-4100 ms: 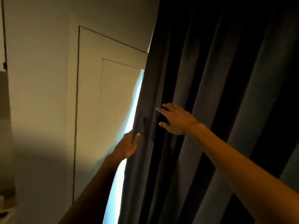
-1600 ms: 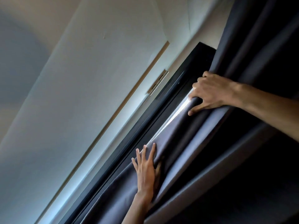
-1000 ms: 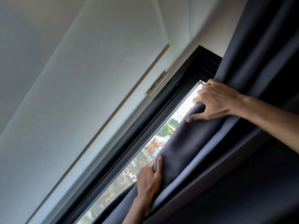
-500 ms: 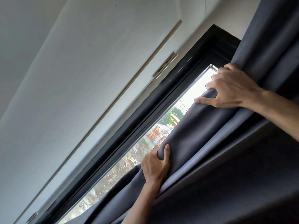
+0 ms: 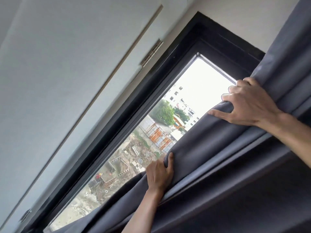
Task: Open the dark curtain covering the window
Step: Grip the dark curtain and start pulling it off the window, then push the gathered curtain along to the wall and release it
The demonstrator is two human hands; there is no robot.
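Note:
The dark grey curtain (image 5: 218, 165) is bunched in folds across the right and lower part of the tilted view. My left hand (image 5: 159, 174) grips its leading edge low down, fingers curled around the cloth. My right hand (image 5: 244, 106) is closed on the same edge higher up, near the window's top corner. To the left of the edge, the window glass (image 5: 151, 132) is uncovered in a black frame (image 5: 168, 61), showing a building site, trees and white buildings far below. The rest of the window lies hidden behind the curtain.
A white wall panel or door (image 5: 58, 81) with a metal hinge (image 5: 152, 53) runs along the left side of the window frame. White wall (image 5: 235, 12) sits above the frame.
Both hands have drawn the curtain edge to the right, and the strip of bare glass has widened from a thin slit of light to a broad view outside.

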